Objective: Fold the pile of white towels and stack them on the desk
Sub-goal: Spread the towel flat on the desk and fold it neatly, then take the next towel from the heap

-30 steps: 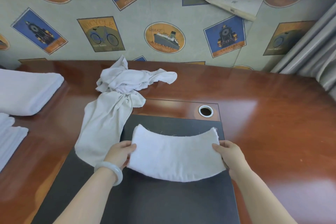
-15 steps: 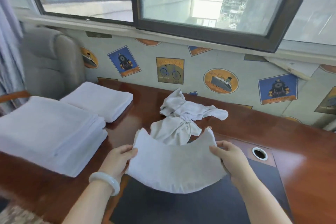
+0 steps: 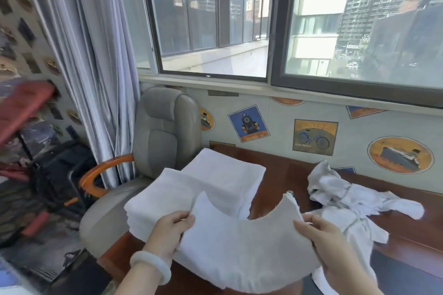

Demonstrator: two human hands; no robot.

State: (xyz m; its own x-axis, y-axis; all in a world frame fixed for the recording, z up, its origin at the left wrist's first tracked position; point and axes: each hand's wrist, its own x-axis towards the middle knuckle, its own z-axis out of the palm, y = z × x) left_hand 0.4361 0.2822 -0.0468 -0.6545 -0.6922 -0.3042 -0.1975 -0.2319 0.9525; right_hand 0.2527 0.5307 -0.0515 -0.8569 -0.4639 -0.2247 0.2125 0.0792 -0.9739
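Note:
A folded white towel (image 3: 242,246) sags between my two hands above the desk's left end. My left hand (image 3: 171,230) grips its left edge and my right hand (image 3: 333,244) grips its right edge. Just behind it lies a stack of folded white towels (image 3: 167,196) at the desk's left corner, with a second folded stack (image 3: 227,165) further back. A crumpled pile of unfolded white towels (image 3: 345,196) lies on the brown wooden desk (image 3: 285,165) to the right, partly hidden by my right hand.
A grey office chair (image 3: 165,132) with an orange wooden armrest stands left of the desk, close to the stacks. Grey curtains (image 3: 96,67) hang behind it. A window and a wall with picture stickers run along the desk's far edge. A dark desk mat (image 3: 395,278) shows bottom right.
The folded towel has been lifted off the desk mat and carried left toward the stacks. My view has swung left and up, bringing the chair and window into sight.

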